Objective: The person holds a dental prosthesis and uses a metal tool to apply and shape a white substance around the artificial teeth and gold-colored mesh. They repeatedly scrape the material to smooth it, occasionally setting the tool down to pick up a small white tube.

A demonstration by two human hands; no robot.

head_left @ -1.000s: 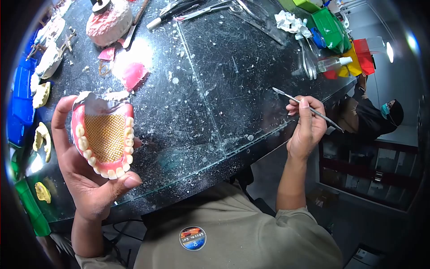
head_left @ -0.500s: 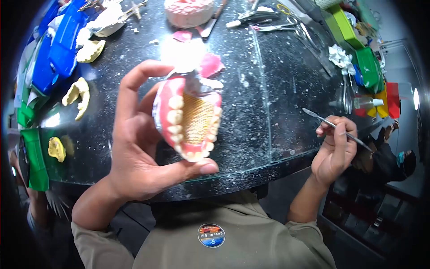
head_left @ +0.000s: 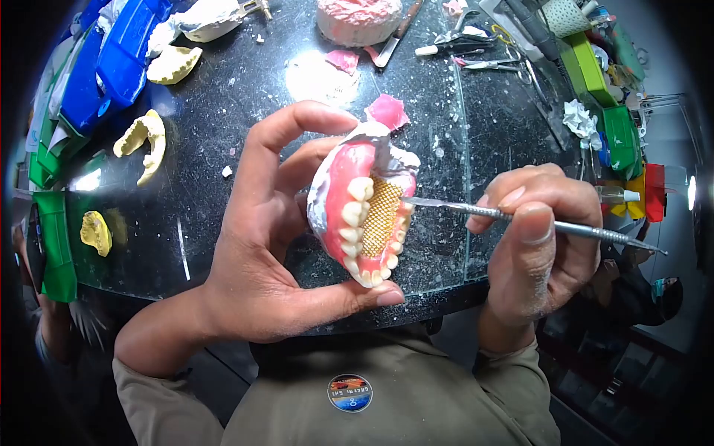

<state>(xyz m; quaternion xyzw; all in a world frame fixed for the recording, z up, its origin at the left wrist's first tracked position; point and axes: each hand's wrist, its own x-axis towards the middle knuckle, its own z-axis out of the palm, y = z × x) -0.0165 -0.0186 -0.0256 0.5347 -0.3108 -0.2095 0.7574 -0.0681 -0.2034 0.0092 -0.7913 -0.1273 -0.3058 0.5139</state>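
My left hand (head_left: 260,245) grips a denture model (head_left: 361,215) with pink wax gums, white teeth and a gold mesh palate, set on a white plaster cast. It is held tilted above the table's front edge. My right hand (head_left: 539,245) pinches a thin metal wax tool (head_left: 520,219). The tool's flat tip touches the teeth on the model's right side, beside the mesh.
The black glass table (head_left: 245,141) is dusty with plaster specks. Yellow plaster casts (head_left: 145,141) and blue and green trays (head_left: 111,59) lie at left. A pink wax block (head_left: 357,18), pink wax scraps and metal instruments (head_left: 476,44) are at the back. Another person (head_left: 658,293) sits at lower right.
My right hand has moved left and brought the tool's tip onto the denture model. My left hand has turned the model slightly and shifted it right.
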